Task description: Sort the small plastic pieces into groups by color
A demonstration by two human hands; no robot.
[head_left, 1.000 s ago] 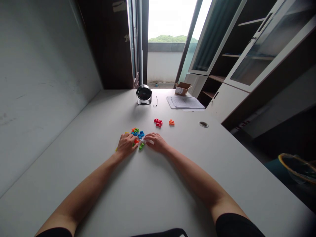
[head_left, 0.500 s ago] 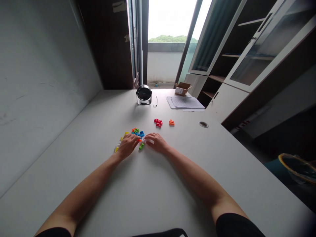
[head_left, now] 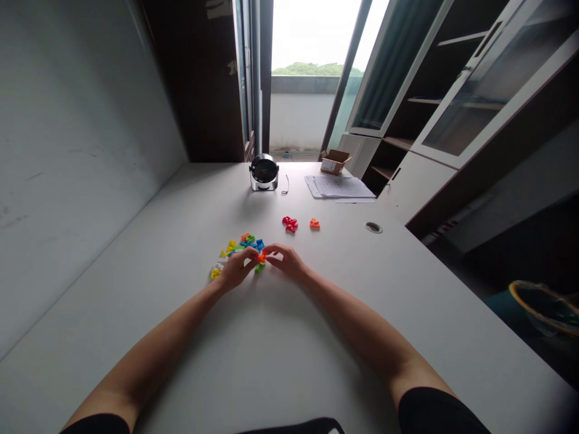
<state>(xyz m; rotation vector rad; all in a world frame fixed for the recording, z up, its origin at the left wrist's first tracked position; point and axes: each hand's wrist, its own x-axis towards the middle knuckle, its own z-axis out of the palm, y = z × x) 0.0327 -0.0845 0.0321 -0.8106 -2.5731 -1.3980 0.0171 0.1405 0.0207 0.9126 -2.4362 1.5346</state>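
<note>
My left hand (head_left: 237, 268) and my right hand (head_left: 286, 262) lie close together on the white table (head_left: 289, 343), their fingertips meeting around a small orange plastic piece (head_left: 261, 257). A green piece (head_left: 259, 267) sits just below that grip. Blue pieces (head_left: 259, 244) and yellow pieces (head_left: 216, 273) form a scattered heap beyond and left of my left hand, with a white piece (head_left: 218, 266) among them. Farther off, away from both hands, lie a red cluster (head_left: 290, 224) and an orange piece (head_left: 314, 224).
At the table's far end stand a black and chrome desk fan (head_left: 264, 173), a stack of papers (head_left: 339, 187) and a small cardboard box (head_left: 335, 161). A cable grommet (head_left: 373, 227) is set in the tabletop. A wall runs along the left, and glass-door cabinets (head_left: 470, 102) stand on the right.
Both hands have drawn closer, and their fingertips now meet on the orange piece. The white piece under my right fingers no longer shows. More yellow and white pieces are visible by my left hand.
</note>
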